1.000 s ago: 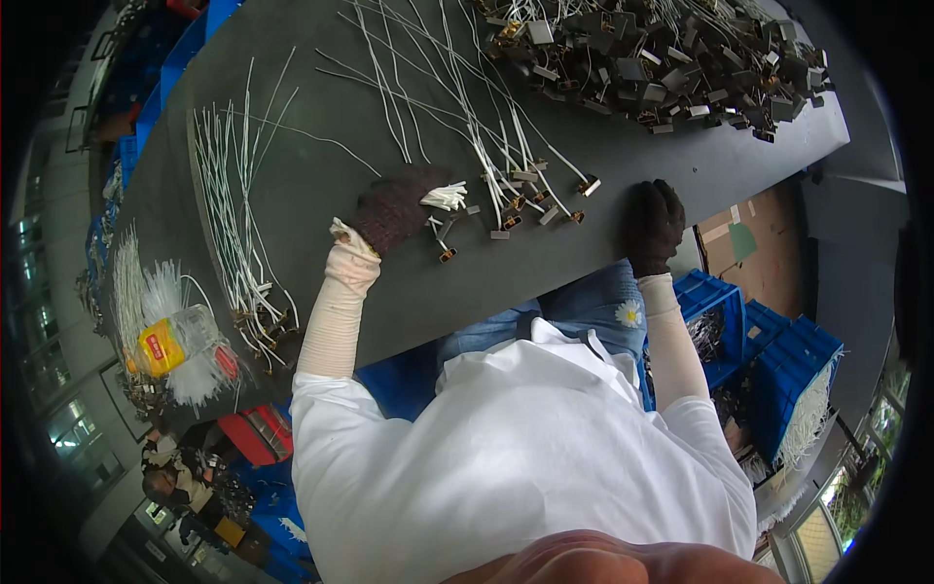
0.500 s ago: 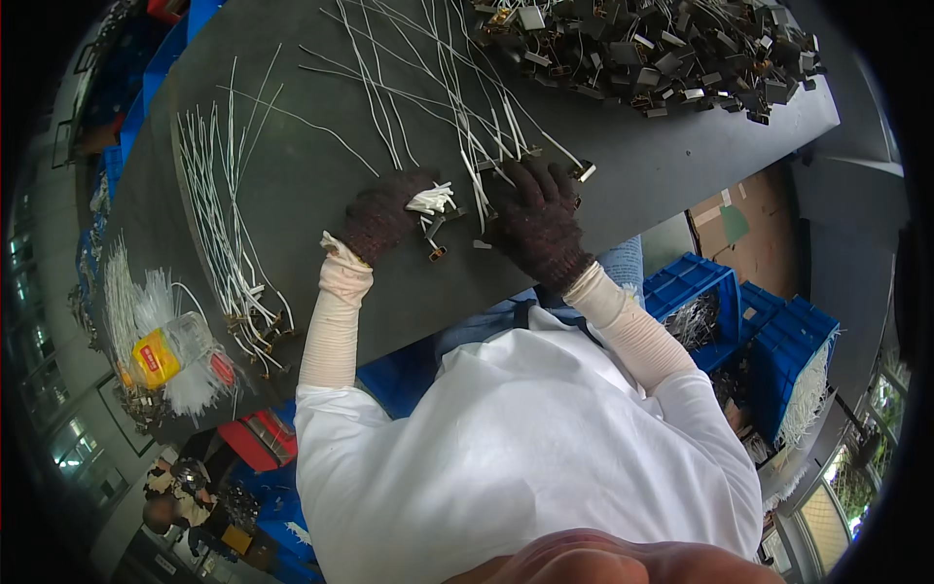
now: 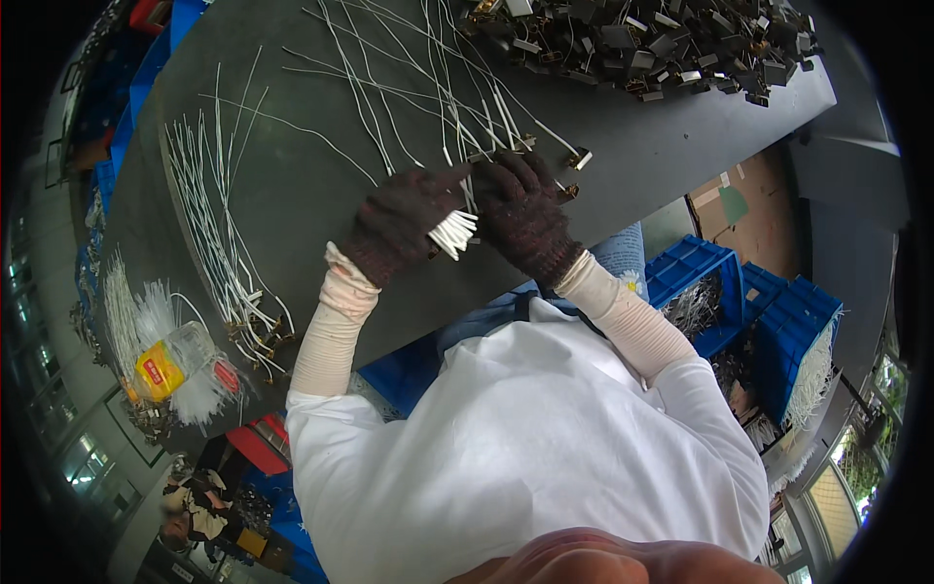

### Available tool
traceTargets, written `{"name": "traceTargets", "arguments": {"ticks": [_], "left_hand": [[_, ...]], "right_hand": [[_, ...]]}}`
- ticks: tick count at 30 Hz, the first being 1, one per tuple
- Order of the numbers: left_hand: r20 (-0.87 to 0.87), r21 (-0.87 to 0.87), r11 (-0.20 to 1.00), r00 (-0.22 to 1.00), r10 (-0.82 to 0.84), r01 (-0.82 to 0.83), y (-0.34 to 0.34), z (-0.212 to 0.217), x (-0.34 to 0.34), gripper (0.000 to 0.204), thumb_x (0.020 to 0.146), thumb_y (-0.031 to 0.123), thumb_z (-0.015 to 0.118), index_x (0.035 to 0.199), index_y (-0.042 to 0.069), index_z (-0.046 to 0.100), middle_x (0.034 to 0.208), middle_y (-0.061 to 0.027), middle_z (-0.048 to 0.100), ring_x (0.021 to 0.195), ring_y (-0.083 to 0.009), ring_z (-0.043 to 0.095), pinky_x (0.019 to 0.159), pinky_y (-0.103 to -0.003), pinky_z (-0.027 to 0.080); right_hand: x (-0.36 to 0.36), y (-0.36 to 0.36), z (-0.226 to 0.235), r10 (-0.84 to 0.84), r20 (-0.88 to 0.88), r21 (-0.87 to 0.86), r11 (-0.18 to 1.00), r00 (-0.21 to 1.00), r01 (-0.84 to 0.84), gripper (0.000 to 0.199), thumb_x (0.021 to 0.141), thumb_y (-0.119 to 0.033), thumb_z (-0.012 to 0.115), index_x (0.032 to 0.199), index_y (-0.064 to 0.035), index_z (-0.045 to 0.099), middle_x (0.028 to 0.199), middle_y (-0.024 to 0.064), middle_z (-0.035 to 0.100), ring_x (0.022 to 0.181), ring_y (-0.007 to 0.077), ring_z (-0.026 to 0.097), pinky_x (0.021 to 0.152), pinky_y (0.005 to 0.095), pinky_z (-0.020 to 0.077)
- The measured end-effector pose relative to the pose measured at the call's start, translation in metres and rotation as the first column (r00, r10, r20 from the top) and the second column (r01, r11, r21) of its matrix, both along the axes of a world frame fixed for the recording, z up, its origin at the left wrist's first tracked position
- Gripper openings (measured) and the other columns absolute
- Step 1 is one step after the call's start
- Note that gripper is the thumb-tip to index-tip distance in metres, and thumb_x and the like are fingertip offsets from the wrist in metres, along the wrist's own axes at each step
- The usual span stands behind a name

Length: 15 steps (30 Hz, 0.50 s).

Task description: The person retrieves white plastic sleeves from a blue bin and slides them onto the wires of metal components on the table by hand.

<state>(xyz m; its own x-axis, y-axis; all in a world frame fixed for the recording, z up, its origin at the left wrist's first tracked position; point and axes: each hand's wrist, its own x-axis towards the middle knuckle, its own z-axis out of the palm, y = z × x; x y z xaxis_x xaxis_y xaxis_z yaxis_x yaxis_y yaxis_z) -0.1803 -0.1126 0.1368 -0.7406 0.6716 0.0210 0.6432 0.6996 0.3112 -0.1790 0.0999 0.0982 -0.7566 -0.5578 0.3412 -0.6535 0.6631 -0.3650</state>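
My left hand [image 3: 401,219], in a dark knit glove, is closed around a bunch of short white tubes [image 3: 454,235] whose ends stick out below its fingers. Right beside it, my right hand [image 3: 527,214], gloved alike, has its fingers bent over the ends of several thin white wires [image 3: 428,73]. A wire runs into the gap between the hands; what the right fingertips grip is hidden. Past the right hand, a wire with a white sleeve ends in a small dark part with a metal face [image 3: 580,159]. Another small brassy part [image 3: 570,192] sits against the right glove.
A large heap of small dark parts [image 3: 652,49] covers the far right of the dark table [image 3: 311,195]. More wires [image 3: 219,224] lie on the left, near a clear plastic container [image 3: 185,355] with a yellow label. Blue crates [image 3: 793,341] stand right. Another person [image 3: 199,511] is at lower left.
My left hand has moved right and slightly toward me with the white tubes, closing the gap to my right hand. The small part that hung below the tubes is now mostly covered.
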Motion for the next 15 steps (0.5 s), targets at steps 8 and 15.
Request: {"name": "traceTargets", "arguments": {"ticks": [8,15], "left_hand": [[0.084,-0.209,0.978,0.996,0.015,0.003,-0.002,-0.005,0.003,0.027,0.076,0.019,0.063,0.100,0.008,0.066,0.127,-0.0028,0.057,0.097,-0.0248,0.060,0.076,-0.035,0.054],[0.074,-0.238,0.970,0.997,-0.025,0.042,0.004,-0.006,0.001,0.022,0.078,0.020,0.060,0.095,0.009,0.067,0.127,-0.0039,0.057,0.100,-0.0251,0.060,0.078,-0.036,0.054]], "right_hand": [[0.004,0.057,0.011,-0.063,0.018,-0.103,0.993,0.998,0.065,0.044,0.066,-0.015,0.078,0.106,-0.0099,0.062,0.122,0.0122,0.054,0.121,0.0337,0.047,0.103,0.0495,0.0383],[-0.011,0.151,-0.023,-0.402,-0.067,-0.046,0.915,0.913,0.400,0.040,0.076,-0.006,0.070,0.115,-0.0077,0.061,0.121,0.0155,0.058,0.116,0.0364,0.054,0.100,0.0460,0.0424]]}}
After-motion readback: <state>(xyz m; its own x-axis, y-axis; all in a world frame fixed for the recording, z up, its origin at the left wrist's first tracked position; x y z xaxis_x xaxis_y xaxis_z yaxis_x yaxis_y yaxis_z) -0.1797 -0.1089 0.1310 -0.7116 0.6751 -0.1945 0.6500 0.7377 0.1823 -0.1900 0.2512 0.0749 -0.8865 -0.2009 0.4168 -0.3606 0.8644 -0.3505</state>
